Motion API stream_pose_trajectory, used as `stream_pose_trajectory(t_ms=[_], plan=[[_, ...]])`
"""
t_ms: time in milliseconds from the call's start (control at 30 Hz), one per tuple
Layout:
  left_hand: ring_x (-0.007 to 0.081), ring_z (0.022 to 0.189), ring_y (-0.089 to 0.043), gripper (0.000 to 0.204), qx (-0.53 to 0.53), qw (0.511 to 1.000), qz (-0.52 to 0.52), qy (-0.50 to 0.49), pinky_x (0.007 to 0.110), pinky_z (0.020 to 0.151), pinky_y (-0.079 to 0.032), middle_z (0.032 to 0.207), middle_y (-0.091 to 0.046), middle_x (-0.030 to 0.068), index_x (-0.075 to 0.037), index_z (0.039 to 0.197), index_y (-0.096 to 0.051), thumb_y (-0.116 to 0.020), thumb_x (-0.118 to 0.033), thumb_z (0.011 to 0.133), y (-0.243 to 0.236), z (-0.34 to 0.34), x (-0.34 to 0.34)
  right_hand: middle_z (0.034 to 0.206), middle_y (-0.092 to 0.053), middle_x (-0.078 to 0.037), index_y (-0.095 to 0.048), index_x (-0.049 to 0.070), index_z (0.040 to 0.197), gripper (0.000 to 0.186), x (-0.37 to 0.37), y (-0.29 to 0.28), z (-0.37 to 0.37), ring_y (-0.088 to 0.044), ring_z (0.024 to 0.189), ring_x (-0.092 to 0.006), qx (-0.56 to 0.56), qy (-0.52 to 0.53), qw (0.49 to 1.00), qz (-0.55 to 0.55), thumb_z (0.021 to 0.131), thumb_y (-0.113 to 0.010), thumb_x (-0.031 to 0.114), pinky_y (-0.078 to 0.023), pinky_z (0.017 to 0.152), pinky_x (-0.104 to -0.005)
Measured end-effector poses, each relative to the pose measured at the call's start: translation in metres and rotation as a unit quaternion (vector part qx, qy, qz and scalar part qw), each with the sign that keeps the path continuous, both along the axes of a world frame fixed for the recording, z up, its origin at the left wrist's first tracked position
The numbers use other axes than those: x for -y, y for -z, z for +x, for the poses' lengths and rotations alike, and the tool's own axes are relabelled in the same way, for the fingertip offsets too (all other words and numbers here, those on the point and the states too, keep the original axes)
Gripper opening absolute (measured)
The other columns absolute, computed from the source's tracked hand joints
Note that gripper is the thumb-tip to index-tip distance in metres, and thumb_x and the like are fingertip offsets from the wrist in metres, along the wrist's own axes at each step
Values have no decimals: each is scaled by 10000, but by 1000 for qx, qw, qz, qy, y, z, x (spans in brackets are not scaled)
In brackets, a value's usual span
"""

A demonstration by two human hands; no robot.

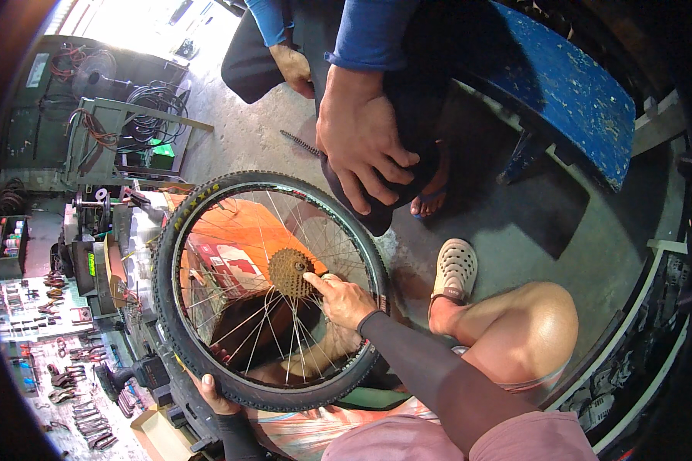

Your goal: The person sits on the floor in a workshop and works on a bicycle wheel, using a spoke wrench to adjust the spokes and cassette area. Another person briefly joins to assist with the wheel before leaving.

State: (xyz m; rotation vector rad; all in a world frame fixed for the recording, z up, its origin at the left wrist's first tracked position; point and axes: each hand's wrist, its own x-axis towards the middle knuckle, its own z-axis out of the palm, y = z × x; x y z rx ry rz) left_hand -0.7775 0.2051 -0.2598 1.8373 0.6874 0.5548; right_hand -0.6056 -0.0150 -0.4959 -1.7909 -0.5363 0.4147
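A bicycle wheel with a knobby black tire and thin spokes stands tilted in front of me. At its hub sits a brownish cassette of stacked sprockets. My left hand grips the tire at the lower left, thumb against the sidewall; its other fingers are mostly hidden behind the wheel. Over the spokes from the right reaches my right hand, index finger stretched out to the middle of the cassette. It holds nothing, and its lower fingers are partly hidden.
A co-worker's hand rests on a dark-clothed knee beyond the wheel. An orange box shows through the spokes. A blue bench stands far right. Tools, a cordless drill and a fan lie left.
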Motion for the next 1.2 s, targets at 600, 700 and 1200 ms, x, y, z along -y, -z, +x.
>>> stream_pose_trajectory(t_ms=[600, 700, 1200], plan=[[329, 1131, -708, 1004, 14, 999, -19, 27, 474, 998, -584, 1338, -664, 233, -64, 1632, -370, -750, -558, 844, -3, 2, 1, 1104, -751, -219, -785, 53, 1106, 236, -38, -21, 63, -724, 1039, -434, -37, 97, 994, 27, 994, -684, 235, -580, 930, -520], [319, 1090, -720, 1046, 23, 999, -26, 19, 454, 961, -601, 1310, -671, 237, -69, 1662, -333, -755, -559, 840, -9, 5, 8, 1072, -771, -228, -814, 55, 1051, 230, -47, -26, 72, -737, 1063, -421, -39, 43, 998, -31, 977, -693, 235, -576, 966, -514], [241, 1095, -678, 1202, 152, 979, -122, 66, 374, 950, -589, 1420, -580, 140, -78, 1745, -189, -886, -309, 793, 0, 12, 5, 1013, -758, -310, -779, -20, 966, 337, -59, -9, 108, -753, 1001, -461, 141, -46, 972, -183, 951, -654, 292, -588, 918, -553]])
